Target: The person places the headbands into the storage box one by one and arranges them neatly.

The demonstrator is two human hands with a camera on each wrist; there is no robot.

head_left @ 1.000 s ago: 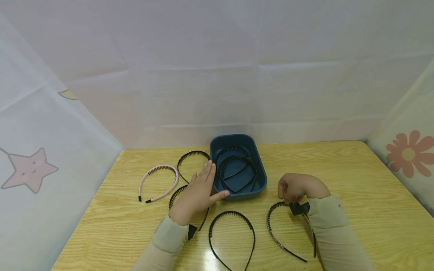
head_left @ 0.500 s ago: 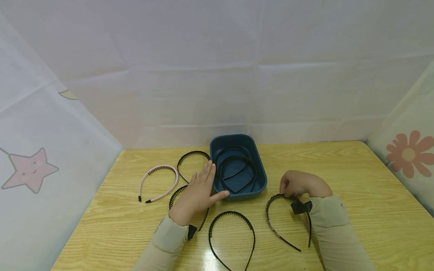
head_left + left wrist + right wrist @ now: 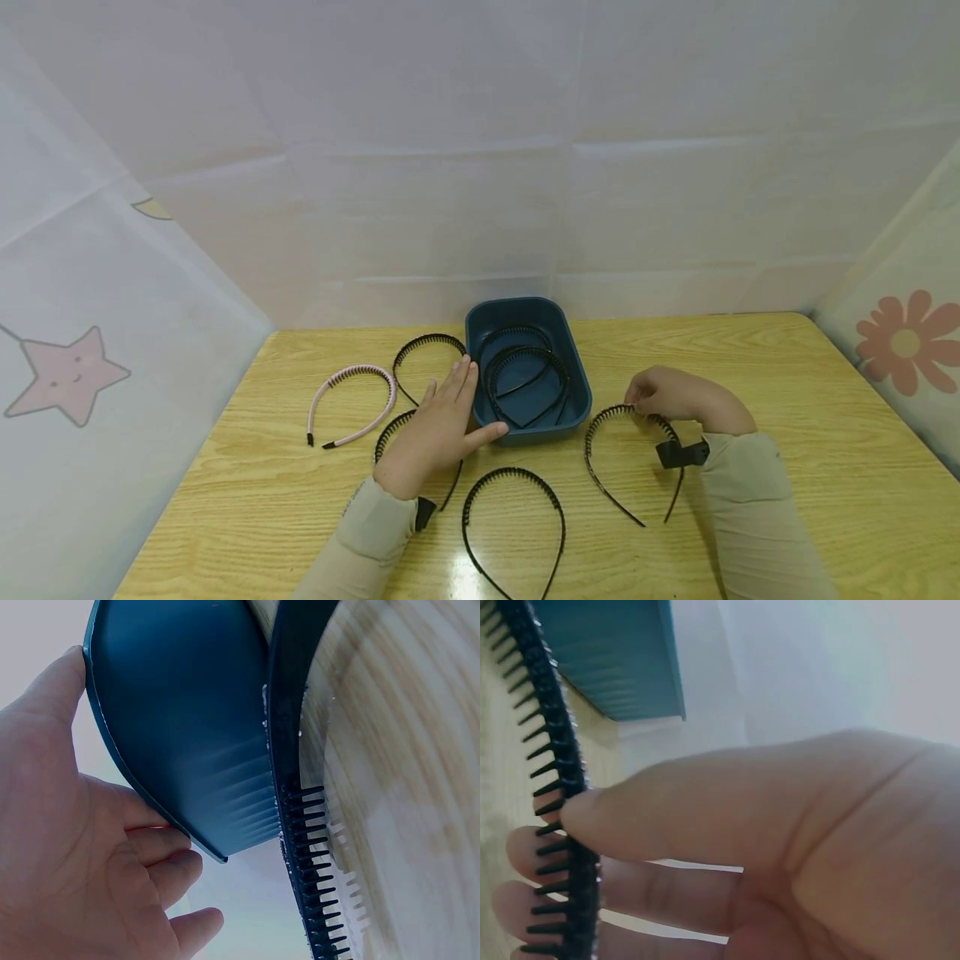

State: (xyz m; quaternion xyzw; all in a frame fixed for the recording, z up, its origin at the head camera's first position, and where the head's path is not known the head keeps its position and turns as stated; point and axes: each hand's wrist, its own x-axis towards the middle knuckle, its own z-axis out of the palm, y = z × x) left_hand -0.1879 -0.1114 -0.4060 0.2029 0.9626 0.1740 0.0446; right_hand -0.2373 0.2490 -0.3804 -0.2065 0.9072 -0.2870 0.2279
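Observation:
A dark blue plastic bin stands near the back of the table, with black toothed headbands lying in it. My left hand has its fingers extended along the bin's left rim, thumb at the front corner; the left wrist view shows fingertips touching the rim. To the right of the bin, my right hand pinches the top of a black toothed headband with glittery trim. Thumb and fingers sit on opposite sides of its band in the right wrist view.
Left of the bin lie a pink headband and a black headband. Another black headband is partly under my left forearm. One more headband lies at the table's front. White cloth hangs behind the table.
My right hand has taken hold of the glittery headband and lifted it, moving it away from the front edge. My left hand has stayed still at the bin.

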